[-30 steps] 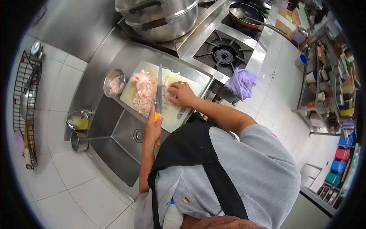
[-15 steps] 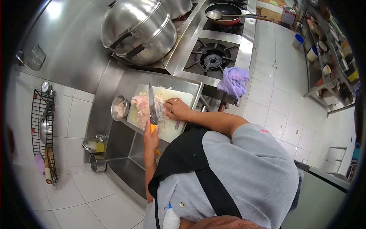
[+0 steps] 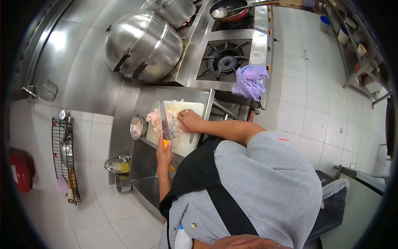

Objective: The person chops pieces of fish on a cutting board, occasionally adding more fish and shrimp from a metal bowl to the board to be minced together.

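A white cutting board [image 3: 191, 108] lies on the steel counter, with pale raw chopped meat [image 3: 154, 119] piled on its left part. My left hand [image 3: 164, 154] grips the orange handle of a large knife [image 3: 164, 121], whose blade rests across the meat. My right hand [image 3: 189, 120] presses down on the meat just right of the blade, fingers curled. A small steel bowl [image 3: 137, 126] holding some meat stands left of the board.
A steel sink [image 3: 146, 184] lies below the board. Behind it are a big lidded steel pot [image 3: 141, 43], a gas burner [image 3: 224, 62], a pan with a ladle [image 3: 226, 10] and a purple cloth [image 3: 248, 81]. A wire rack [image 3: 66, 159] hangs on the left wall.
The view has swung and pulled back, so the board looks smaller. Both hands stay on the knife and the meat, and the blade stays across the pile.
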Motion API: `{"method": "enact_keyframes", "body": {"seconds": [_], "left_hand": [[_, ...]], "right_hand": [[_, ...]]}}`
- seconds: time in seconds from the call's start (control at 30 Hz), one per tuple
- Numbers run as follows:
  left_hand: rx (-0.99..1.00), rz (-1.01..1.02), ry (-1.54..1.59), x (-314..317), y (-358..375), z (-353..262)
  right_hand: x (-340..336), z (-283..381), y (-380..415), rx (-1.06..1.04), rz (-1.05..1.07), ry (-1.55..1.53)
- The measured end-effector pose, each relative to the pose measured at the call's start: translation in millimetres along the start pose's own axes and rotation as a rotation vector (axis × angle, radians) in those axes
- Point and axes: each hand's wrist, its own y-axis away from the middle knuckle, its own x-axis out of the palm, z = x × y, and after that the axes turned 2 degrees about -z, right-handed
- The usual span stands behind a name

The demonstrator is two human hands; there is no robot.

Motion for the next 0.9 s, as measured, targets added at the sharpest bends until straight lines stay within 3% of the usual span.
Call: {"method": "enact_keyframes", "body": {"seconds": [0.07,0.27,0.3,0.33,0.37,0.4,0.43,0.47,0.53,0.73,0.9], "left_hand": [[-0.127,0.025,0.093,-4,8,-35],[0.059,-0.074,0.063,10,5,11],[0.021,-0.059,0.076,7,10,7],[-0.017,-0.045,0.088,4,17,2],[-0.067,-0.024,0.110,-3,21,-20],[-0.117,-0.004,0.132,-11,26,-43],[-0.094,-0.014,0.114,-14,31,-50],[-0.159,0.024,0.109,-20,34,-60],[-0.249,0.115,0.100,-29,36,-72],[-0.199,0.202,-0.032,-17,49,-60],[-0.294,0.296,-0.077,-29,53,-71]], "right_hand": [[-1,1,-2,-0.010,0.011,0.008],[-4,-1,-3,-0.132,-0.132,-0.051],[-2,-9,-7,-0.134,-0.079,-0.119],[-1,-9,-8,-0.111,-0.169,-0.164],[-13,-5,-13,0.045,-0.022,-0.324],[-18,-8,-17,0.015,0.009,-0.355],[-8,-16,-14,-0.101,-0.222,-0.359],[4,-30,-10,0.056,-0.187,-0.482],[-3,-35,-11,0.088,-0.099,-0.479],[-34,-8,-27,-0.071,0.107,-0.134],[-11,-9,-36,-0.060,0.247,-0.157]]}}
